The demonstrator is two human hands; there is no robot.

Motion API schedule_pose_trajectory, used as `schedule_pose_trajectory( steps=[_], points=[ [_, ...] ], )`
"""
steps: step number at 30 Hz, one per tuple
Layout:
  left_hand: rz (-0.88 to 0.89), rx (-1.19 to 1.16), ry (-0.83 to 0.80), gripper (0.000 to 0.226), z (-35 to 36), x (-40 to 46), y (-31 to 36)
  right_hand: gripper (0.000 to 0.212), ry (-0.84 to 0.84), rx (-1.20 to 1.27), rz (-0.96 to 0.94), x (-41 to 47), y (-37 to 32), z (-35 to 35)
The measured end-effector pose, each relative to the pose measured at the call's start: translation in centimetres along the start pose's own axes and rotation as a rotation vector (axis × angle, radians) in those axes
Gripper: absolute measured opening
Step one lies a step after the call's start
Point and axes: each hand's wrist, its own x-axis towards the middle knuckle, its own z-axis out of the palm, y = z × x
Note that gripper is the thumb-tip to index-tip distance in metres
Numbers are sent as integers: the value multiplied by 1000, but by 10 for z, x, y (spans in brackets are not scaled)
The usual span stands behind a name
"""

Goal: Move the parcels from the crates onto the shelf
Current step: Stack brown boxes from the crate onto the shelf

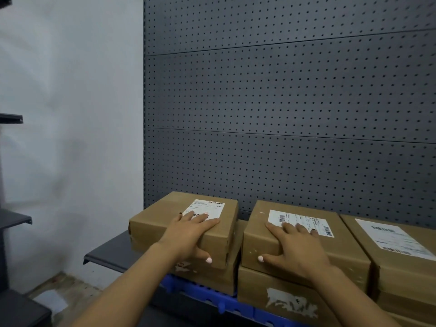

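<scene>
Your left hand point(188, 234) lies on the left box point(165, 223), at its near right corner. The fingers are straight and spread flat over the top, with the fingertips reaching the white label point(207, 207), and the thumb goes down the front face. So this grip is apart, it presses the box and does not curl round it. The forearm comes up from the lower left of the view, almost straight.

Your right hand point(297, 249) lies on the middle box point(342, 244) in a mirrored pose. The fingers are straight and flat on the top, touching the lower edge of its label point(304, 219), and the thumb points left along the front edge near the corner. This grip is also apart, only pressing. The right forearm comes from the lower right.

Both boxes sit on top of other boxes, on the dark shelf point(106, 253), in front of the pegboard point(283, 114). The left box is turned a little, not parallel to the middle one, and there is a narrow gap between them. A third box point(401, 263) stands just beside the middle one on the right. Under the shelf edge you see a blue crate point(200, 291).
</scene>
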Motion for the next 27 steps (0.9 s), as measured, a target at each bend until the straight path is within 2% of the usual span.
schedule_pose_trajectory(
  steps=[11,21,24,27],
  points=[
    [65,2,-3,95,7,32,5,91,6,3,5,-3,0,1],
    [60,-20,79,95,19,35,10,91,-6,17,4,-4,-1,-1],
    [59,-78,155,96,23,27,9,92,-7,19,5,-3,-1,-2],
    [39,-120,316,93,29,2,2,106,0,-3,18,-5,-2,-7]
  ],
)
